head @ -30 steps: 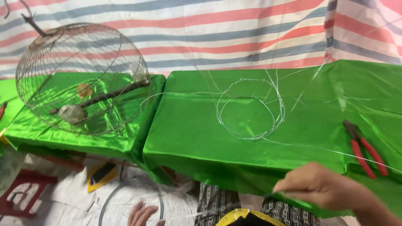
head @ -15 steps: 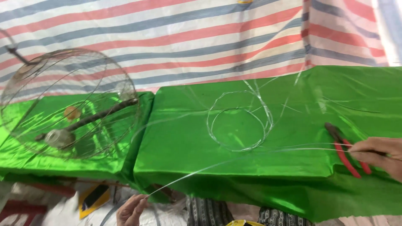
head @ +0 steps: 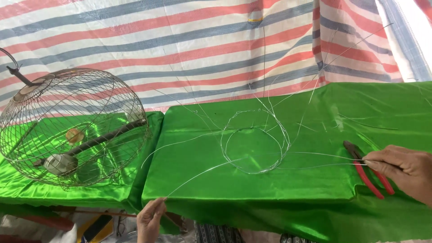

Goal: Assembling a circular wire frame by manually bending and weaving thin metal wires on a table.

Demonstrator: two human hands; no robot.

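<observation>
Two hands span one wire (head: 252, 159) running left-right along the near counter (head: 279, 189): left hand (head: 150, 218) pinches its left end, right hand (head: 402, 168) pinches its right end beside pliers (head: 366, 168).

Left hand (head: 150, 219) low at bottom edge, fingers raised, thumb and forefinger pinched together, wrist out of view below. Right hand (head: 402, 168) enters from right edge, back of hand up, fingers curled forward, fingertips (head: 370, 163) pinched, forearm cut off by frame.
</observation>
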